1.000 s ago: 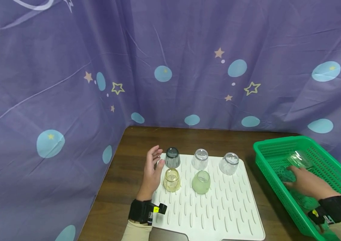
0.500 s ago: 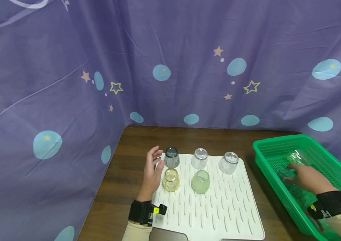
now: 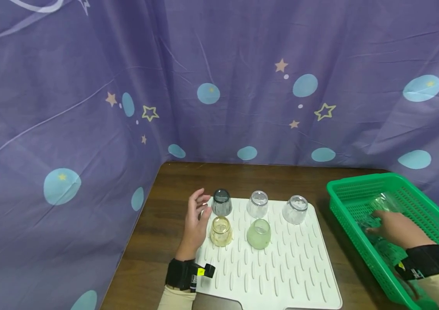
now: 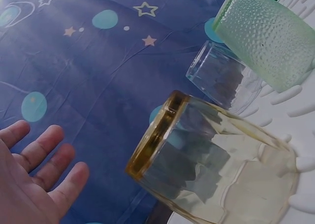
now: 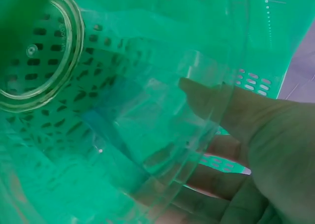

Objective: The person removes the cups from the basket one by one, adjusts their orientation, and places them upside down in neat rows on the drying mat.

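My left hand (image 3: pixel 196 226) hovers beside the mat's left edge, fingers relaxed and holding nothing. Nearest to it are a yellow glass (image 3: pixel 221 232) and a grey glass (image 3: pixel 222 203), both upside down. The left wrist view shows those fingers (image 4: pixel 54 157) apart from the yellow glass (image 4: pixel 211 165). My right hand (image 3: pixel 399 230) is down inside the green basket (image 3: pixel 349 234), among clear glassware. In the right wrist view, its thumb and fingers show through a clear glass (image 5: pixel 44 51); reflections hide whether they grip it.
On the white ribbed mat (image 3: pixel 281 275) also stand two clear glasses, one in the middle (image 3: pixel 258 205) and another at the right (image 3: pixel 294 211), plus a pale green glass (image 3: pixel 259 234). More clear glassware (image 3: pixel 384 204) lies in the basket. A purple curtain (image 3: pixel 242 86) hangs behind the wooden table (image 3: pixel 188 176).
My right hand has shifted slightly up and away within the basket, then stays nearly still. My left hand and the glasses on the mat hold their places.
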`<state>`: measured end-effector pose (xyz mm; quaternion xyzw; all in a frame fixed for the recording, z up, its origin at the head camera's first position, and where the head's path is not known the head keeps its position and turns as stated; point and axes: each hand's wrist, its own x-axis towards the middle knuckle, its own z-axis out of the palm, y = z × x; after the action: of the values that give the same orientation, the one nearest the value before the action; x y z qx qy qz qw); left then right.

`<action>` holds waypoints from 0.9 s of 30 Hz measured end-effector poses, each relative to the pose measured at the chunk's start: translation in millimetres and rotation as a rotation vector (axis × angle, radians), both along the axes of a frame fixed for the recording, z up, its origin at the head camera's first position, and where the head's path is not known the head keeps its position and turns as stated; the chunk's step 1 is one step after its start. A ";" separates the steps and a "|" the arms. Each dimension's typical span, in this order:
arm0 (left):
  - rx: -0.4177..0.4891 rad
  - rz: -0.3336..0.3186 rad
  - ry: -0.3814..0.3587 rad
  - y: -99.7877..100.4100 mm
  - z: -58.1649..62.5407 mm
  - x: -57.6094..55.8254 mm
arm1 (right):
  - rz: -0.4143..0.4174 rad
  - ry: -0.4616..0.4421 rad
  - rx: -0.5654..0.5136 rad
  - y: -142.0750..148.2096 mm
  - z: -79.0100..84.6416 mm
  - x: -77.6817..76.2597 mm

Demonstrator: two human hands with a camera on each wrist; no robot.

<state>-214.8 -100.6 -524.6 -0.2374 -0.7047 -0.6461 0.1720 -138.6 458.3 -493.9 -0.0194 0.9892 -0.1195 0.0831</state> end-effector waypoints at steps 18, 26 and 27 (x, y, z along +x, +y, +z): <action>-0.001 -0.014 0.009 0.7 0.9 0.2 | -0.022 -0.006 0.007 1.3 -2.2 -0.6; -0.004 -0.013 0.003 1.1 0.6 1.0 | -0.022 -0.015 0.013 0.5 0.2 -0.1; -0.004 -0.012 0.007 1.1 0.1 0.9 | -0.023 -0.015 0.011 0.2 0.6 0.0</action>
<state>-213.9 -99.4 -524.4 -0.2443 -0.7039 -0.6449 0.1702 -138.6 458.5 -493.4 -0.0066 0.9893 -0.1150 0.0894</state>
